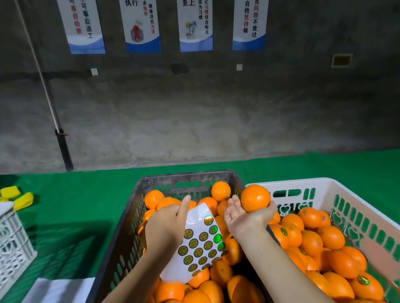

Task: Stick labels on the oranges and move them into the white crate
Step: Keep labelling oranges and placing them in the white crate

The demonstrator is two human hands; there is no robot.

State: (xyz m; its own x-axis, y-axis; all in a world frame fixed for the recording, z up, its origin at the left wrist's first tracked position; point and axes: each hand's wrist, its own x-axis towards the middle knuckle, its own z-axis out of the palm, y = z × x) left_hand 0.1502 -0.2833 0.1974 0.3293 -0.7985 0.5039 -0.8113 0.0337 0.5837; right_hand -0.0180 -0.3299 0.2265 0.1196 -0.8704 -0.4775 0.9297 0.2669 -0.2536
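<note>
Stock as I see it from the head camera: one green-covered table (317, 167) carrying three crates. One dark crate (126, 234) in the middle is heaped with oranges too many to count. One white crate (339, 183), touching it on the right, is roughly half full, and I make out labels on two of its oranges. One second white crate (2, 241) stands well apart at the left edge. One label sheet (199, 245), with at least fourteen round labels, is gripped in my left hand (167, 225), thumb raised. One orange (255, 197) sits cupped in my upturned right hand (247, 217), over the meeting rims of the dark and white crates. Four posters (193, 15) hang on the wall.
</note>
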